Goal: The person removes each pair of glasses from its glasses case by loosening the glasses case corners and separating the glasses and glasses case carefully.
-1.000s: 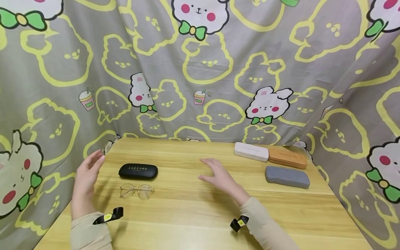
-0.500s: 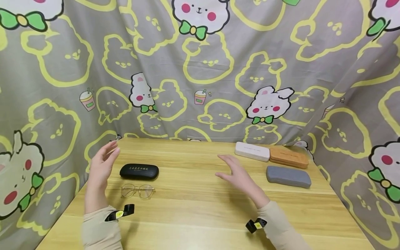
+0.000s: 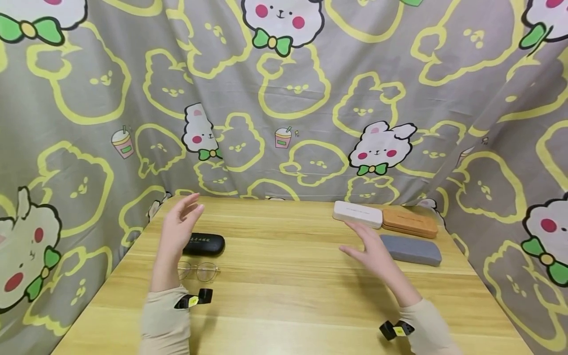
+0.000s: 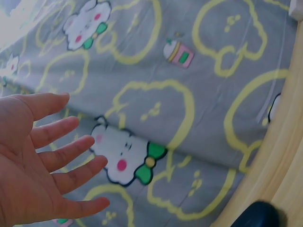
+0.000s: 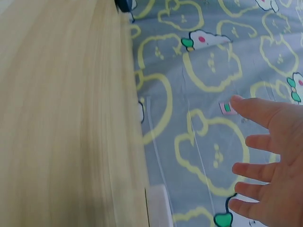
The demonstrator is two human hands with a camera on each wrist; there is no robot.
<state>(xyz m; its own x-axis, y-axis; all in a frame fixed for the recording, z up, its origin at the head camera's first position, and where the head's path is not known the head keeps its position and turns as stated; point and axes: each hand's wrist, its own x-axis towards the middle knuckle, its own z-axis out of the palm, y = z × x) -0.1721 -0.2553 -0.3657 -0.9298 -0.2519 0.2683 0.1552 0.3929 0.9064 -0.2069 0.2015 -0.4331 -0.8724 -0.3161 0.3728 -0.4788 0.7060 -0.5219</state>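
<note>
My left hand (image 3: 179, 227) is raised over the left side of the table, fingers relaxed, holding nothing. In the head view it covers the left end of a black glasses case (image 3: 206, 245) and part of the thin-framed eyeglasses (image 3: 206, 271) lying in front of that case. The left wrist view shows the palm (image 4: 23, 165) with fingers spread. My right hand (image 3: 372, 250) hovers at the right, also holding nothing, its fingers extended. It overlaps the left end of a grey glasses case (image 3: 414, 250) and is just in front of a white glasses case (image 3: 357, 214).
A tan-orange glasses case (image 3: 409, 223) lies against the right end of the white one at the back right. The wooden table (image 3: 275, 305) ends at a grey curtain (image 3: 248, 74) with cartoon rabbits, which also hangs along both sides.
Both hands have moved right above the table. The left came across in front of the black case and eyeglasses; the right reached the grey case's left end. The cases and eyeglasses stay put.
</note>
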